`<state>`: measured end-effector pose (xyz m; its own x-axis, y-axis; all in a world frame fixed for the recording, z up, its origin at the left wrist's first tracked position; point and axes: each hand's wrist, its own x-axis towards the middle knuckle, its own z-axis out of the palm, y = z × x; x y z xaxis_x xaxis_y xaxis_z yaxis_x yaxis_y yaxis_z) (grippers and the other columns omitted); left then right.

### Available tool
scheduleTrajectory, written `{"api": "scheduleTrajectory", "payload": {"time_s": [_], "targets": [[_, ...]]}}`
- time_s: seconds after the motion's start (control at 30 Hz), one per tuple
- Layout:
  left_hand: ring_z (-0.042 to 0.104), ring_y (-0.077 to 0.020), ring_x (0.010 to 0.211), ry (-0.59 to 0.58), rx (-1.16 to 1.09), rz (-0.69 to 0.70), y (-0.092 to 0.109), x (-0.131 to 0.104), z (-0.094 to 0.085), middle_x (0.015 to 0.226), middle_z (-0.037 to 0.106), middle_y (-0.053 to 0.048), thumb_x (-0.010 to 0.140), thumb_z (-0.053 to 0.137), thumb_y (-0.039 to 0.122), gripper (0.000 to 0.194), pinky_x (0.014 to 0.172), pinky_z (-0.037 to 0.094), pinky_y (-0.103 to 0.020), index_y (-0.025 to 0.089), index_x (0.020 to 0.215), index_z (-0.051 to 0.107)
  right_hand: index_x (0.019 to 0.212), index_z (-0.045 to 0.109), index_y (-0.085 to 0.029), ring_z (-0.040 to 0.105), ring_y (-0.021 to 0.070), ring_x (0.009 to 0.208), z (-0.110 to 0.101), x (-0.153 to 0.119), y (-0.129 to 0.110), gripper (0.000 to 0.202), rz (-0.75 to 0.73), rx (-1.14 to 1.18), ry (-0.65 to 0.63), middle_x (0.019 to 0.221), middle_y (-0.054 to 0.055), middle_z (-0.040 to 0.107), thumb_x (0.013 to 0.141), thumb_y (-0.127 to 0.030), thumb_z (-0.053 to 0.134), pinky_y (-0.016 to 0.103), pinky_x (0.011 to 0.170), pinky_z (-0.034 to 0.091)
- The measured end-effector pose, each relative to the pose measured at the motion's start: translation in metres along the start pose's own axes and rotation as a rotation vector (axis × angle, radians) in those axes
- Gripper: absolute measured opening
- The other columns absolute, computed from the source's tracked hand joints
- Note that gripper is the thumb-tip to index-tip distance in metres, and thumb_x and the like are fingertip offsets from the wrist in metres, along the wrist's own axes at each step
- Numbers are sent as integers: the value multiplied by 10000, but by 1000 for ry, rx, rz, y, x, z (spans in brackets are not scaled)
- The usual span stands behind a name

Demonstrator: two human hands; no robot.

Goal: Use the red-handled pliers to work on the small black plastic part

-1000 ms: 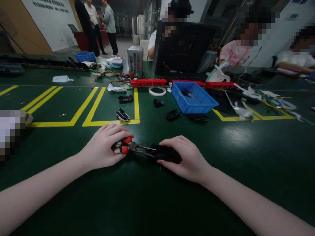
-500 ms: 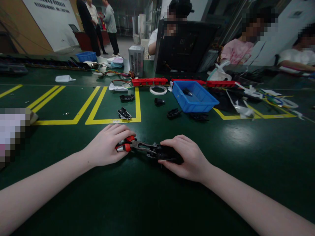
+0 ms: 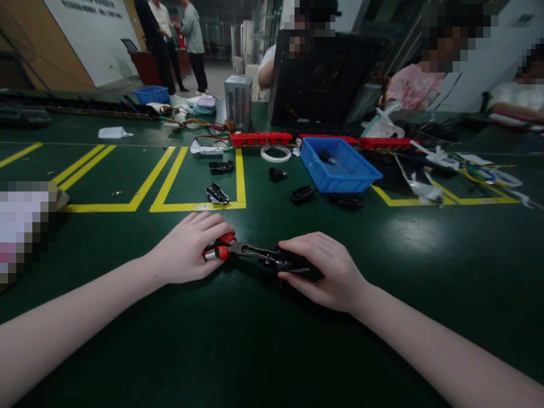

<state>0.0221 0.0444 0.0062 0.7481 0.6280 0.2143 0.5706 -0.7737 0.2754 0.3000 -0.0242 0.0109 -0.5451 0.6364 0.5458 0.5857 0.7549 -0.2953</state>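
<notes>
My left hand (image 3: 193,246) is wrapped round the red-and-black handles of a pair of pliers (image 3: 244,249). Their long jaws point right and reach into the near end of a black plastic part (image 3: 293,263). Fingers and thumb of my right hand (image 3: 329,272) grip that part from both sides and hide much of its far end. Whether the jaws are clamped on anything inside it I cannot tell. Both hands are low over the green table (image 3: 255,351). Beyond them lie a black-and-silver piece (image 3: 217,194) and another dark piece (image 3: 221,166).
A blue bin (image 3: 344,170) holds a dark part. Near it lie a black cylinder (image 3: 278,174), two black pieces (image 3: 302,194) and a white ring (image 3: 276,153). Red strips (image 3: 261,139), a metal box (image 3: 238,102) and a monitor (image 3: 327,79) stand behind. Several people are farther back.
The black part has rolled slightly in my right hand, and the pliers' jaws look closer together against its end. The whole view has shifted a little.
</notes>
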Motion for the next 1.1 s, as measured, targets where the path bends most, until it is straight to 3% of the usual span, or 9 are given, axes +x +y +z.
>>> {"api": "scheduleTrajectory", "payload": {"time_s": [0.3,0.7,1.1], "targets": [[537,-233,853,-95,4,-19,4,1,-6,955,584,-67,831,525,272,154,754,427,-377,171,945,548,1162,612,-195,652,197,905,-1,0,1,263,-20,-42,-22,1050,103,669,912,-271,578,326,712,527],[531,-220,825,-130,3,-8,6,2,-8,919,574,-57,830,508,248,111,733,429,-360,172,910,512,1148,617,-169,658,186,843,1,-3,3,266,-71,-20,20,1011,109,678,900,-259,593,314,674,532],[537,-208,831,-143,7,-14,7,3,-10,923,588,-56,841,508,240,96,746,447,-354,168,903,525,1247,592,-197,662,177,905,-1,-1,2,341,-12,103,1,1062,98,678,913,-262,581,300,726,551]]}}
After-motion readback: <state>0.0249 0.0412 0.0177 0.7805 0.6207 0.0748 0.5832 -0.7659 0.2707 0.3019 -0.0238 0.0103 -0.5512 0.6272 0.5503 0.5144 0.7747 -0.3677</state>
